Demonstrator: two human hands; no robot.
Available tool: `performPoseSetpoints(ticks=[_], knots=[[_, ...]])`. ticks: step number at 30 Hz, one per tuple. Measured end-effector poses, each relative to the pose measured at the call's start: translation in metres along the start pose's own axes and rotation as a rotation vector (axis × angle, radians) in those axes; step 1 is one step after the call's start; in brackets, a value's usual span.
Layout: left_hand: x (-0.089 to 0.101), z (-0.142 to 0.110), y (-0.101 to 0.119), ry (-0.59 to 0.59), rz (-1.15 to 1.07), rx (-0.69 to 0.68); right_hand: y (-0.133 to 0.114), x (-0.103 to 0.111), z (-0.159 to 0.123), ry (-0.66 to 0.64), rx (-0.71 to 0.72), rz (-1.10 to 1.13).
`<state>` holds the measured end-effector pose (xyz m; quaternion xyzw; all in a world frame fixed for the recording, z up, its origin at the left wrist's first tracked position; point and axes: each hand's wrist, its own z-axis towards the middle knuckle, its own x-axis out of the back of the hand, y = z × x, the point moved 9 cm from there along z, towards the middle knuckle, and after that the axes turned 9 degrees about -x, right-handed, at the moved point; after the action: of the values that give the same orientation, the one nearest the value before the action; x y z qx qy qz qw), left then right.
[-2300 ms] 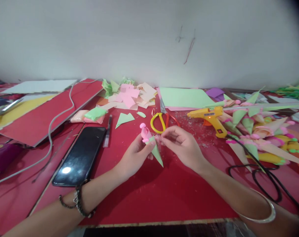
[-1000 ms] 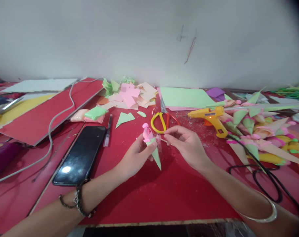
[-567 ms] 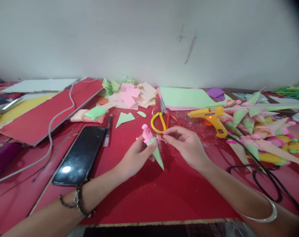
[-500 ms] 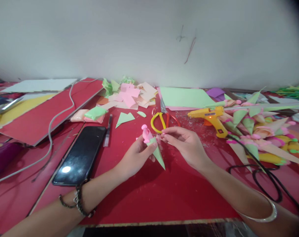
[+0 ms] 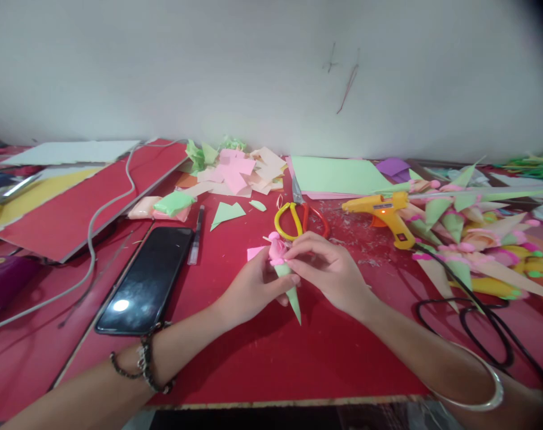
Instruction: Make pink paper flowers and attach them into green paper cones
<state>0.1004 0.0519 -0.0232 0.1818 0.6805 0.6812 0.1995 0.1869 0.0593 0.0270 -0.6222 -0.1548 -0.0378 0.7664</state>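
My left hand (image 5: pixel 253 286) is closed round a small paper cone flower (image 5: pixel 293 301), a green paper cone with a pink rolled paper rose and pink clay balls at its top. The cone's tip points down toward the table. My right hand (image 5: pixel 331 272) has thumb and forefinger pinched together against the right side of the pink top, on a small pink clay ball mostly hidden by the fingertips. Just behind my hands lie scissors (image 5: pixel 290 222) with one yellow and one red handle. A pink paper piece (image 5: pixel 254 253) shows behind my left fingers.
On the right lie a yellow glue gun (image 5: pixel 381 210) with its light on, its black cord (image 5: pixel 466 310) and a heap of finished paper cones (image 5: pixel 459 230). To the left are a phone (image 5: pixel 146 283), a pen (image 5: pixel 196 234) and clay packets (image 5: pixel 175 205). Paper scraps (image 5: pixel 235 172) lie at the back.
My right hand has moved left, bringing its pinched fingertips from beside the flower onto its pink top. The flower has shifted slightly right and down and turned in my left hand.
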Motion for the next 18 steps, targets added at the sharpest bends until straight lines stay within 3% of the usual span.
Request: performPoseSetpoints(ticks=[9, 18], knots=[[0.0, 0.003, -0.001, 0.01, 0.037, -0.006, 0.002, -0.002, 0.001, -0.016, -0.02, 0.052], [0.002, 0.002, 0.0, 0.018, 0.117, -0.007, 0.014, -0.006, 0.001, -0.028, -0.148, 0.177]])
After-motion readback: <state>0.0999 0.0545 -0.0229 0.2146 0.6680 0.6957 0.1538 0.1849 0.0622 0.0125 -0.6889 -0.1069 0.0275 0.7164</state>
